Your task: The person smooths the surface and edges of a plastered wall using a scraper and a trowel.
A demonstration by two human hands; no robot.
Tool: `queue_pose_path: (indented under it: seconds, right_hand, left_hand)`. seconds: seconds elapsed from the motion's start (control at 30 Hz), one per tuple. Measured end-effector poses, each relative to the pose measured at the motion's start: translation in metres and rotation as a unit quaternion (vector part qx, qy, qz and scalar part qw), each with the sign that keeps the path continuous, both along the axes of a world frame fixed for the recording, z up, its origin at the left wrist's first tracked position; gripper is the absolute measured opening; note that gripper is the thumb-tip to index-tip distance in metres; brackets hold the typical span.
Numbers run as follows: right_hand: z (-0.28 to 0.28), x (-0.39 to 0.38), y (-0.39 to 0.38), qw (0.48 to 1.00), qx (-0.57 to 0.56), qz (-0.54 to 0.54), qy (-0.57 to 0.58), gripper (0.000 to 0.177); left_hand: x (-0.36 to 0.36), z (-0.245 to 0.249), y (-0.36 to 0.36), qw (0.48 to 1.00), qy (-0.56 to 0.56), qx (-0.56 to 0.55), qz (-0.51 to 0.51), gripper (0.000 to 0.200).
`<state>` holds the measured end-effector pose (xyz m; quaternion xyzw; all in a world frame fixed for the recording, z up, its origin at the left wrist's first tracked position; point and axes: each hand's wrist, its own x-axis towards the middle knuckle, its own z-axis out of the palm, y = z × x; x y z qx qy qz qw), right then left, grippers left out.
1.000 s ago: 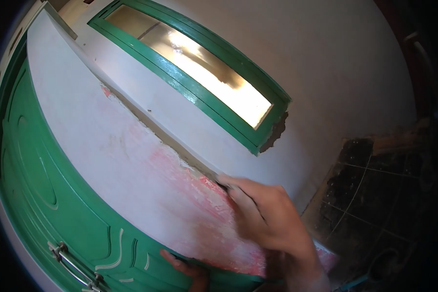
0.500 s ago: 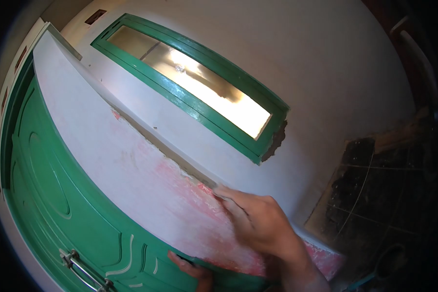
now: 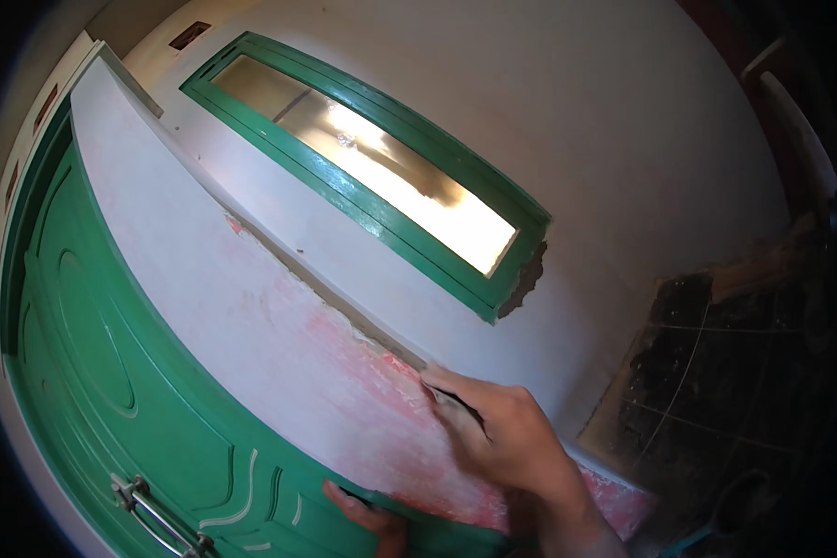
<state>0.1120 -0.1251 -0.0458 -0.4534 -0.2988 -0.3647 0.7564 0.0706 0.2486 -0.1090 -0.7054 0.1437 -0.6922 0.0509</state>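
My right hand [image 3: 507, 432] is closed at the edge of the wall strip [image 3: 279, 344], which is white with scraped pink patches. A thin dark edge shows between its thumb and fingers, but what it belongs to is mostly hidden. The fingertips meet the chipped plaster edge [image 3: 372, 342]. Lower down, my left hand [image 3: 367, 516] is partly in view in front of the green door [image 3: 158, 372]. Its fingers look curled beside a small dark shape that I cannot make out.
A green-framed window [image 3: 372, 172] is set in the white wall, with broken plaster [image 3: 527, 282] at its lower end. The door has a metal handle [image 3: 153, 516]. Dark tiles [image 3: 688, 372] lie at the right, and a dim round object [image 3: 746, 493] shows at the lower right.
My right hand has shifted slightly down and right along the plaster edge, and more of the dark edge shows in it. My left hand stays nearly still. The view has tilted slightly.
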Motion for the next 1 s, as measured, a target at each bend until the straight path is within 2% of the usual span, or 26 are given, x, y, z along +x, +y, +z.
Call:
queue_pose_path:
  seconds: [0.17,0.23,0.3,0.37,0.53,0.67,0.9,0.97,1.0]
  right_hand:
    - [0.009,-0.002,-0.002,0.997,-0.026,0.045,0.052,0.041]
    - [0.031,0.001,0.003,1.0,-0.002,-0.002,0.023,0.036]
    - [0.033,0.004,0.008,0.999,0.023,-0.047,-0.005,0.034]
    - [0.03,0.003,0.013,0.994,0.046,-0.087,-0.038,0.035]
    - [-0.004,0.005,0.011,0.999,0.035,-0.023,-0.013,0.038]
    - [0.0,0.006,0.014,0.999,0.036,-0.015,0.014,0.034]
    - [0.037,0.01,0.019,0.993,0.056,-0.098,-0.035,0.032]
    - [0.023,0.007,0.018,0.993,0.052,-0.097,-0.035,0.033]
    - [0.018,0.004,0.017,0.994,0.045,-0.097,-0.027,0.033]
  left_hand:
    - [-0.006,0.0,-0.011,0.997,0.038,-0.06,-0.024,0.082]
    - [-0.006,-0.001,-0.011,0.999,0.023,-0.035,0.004,0.082]
    - [-0.004,-0.001,-0.011,0.996,-0.016,0.038,0.075,0.083]
    - [-0.002,0.0,-0.007,0.998,-0.015,0.028,0.054,0.084]
    - [-0.003,0.0,-0.007,0.997,0.036,-0.06,-0.022,0.082]
    - [-0.006,0.005,-0.021,0.99,0.063,-0.092,-0.09,0.081]
    - [0.0,-0.006,-0.005,0.997,-0.012,-0.057,0.044,0.084]
    - [-0.004,0.001,-0.013,0.993,0.037,-0.096,-0.062,0.082]
    - [-0.003,0.004,-0.015,0.99,0.048,-0.1,-0.084,0.082]
